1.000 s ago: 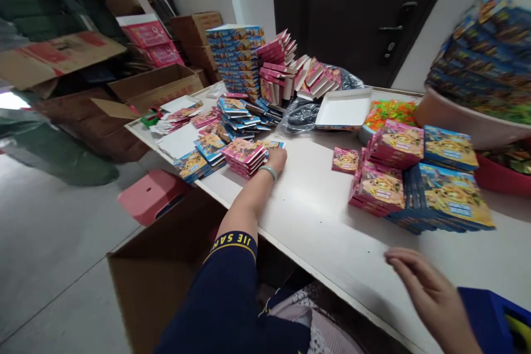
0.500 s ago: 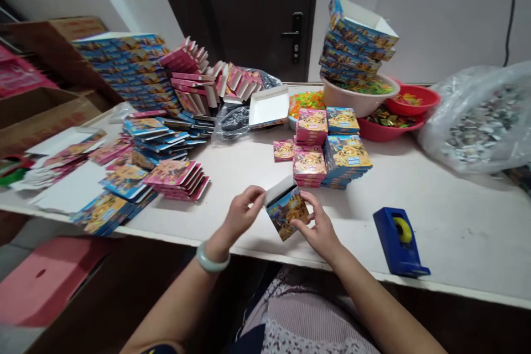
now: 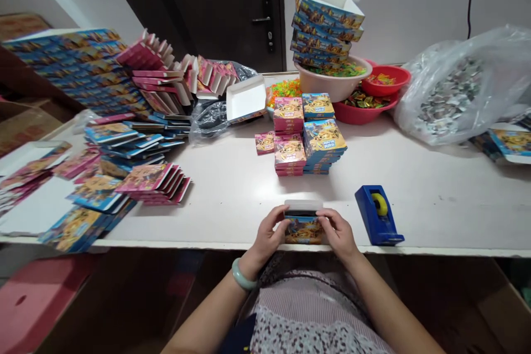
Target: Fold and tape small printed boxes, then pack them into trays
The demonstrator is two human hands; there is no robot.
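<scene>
A small blue printed cardboard box (image 3: 305, 229) stands at the table's front edge with its pale top flap raised and its mouth dark. My left hand (image 3: 271, 229) pinches its left side between thumb and fingers. On the opposite side, my right hand (image 3: 337, 231) grips it the same way. Beyond the box are stacks of pink boxes (image 3: 290, 152) and blue boxes (image 3: 324, 138). To the right of my right hand sits a blue tape dispenser (image 3: 375, 215) with a yellow core.
Flattened pink cartons (image 3: 151, 182) and blue cartons (image 3: 78, 227) lie at left. Bowls of small coloured pieces, including a red bowl (image 3: 360, 115), stand at the back. A clear plastic bag (image 3: 452, 88) bulges at right. An open tray box (image 3: 246, 98) lies near the dark door (image 3: 199, 5).
The box has come from a tilted hold to squarer with the front edge, its flap pointing away from me. My left hand has moved onto its side. The view has swung right.
</scene>
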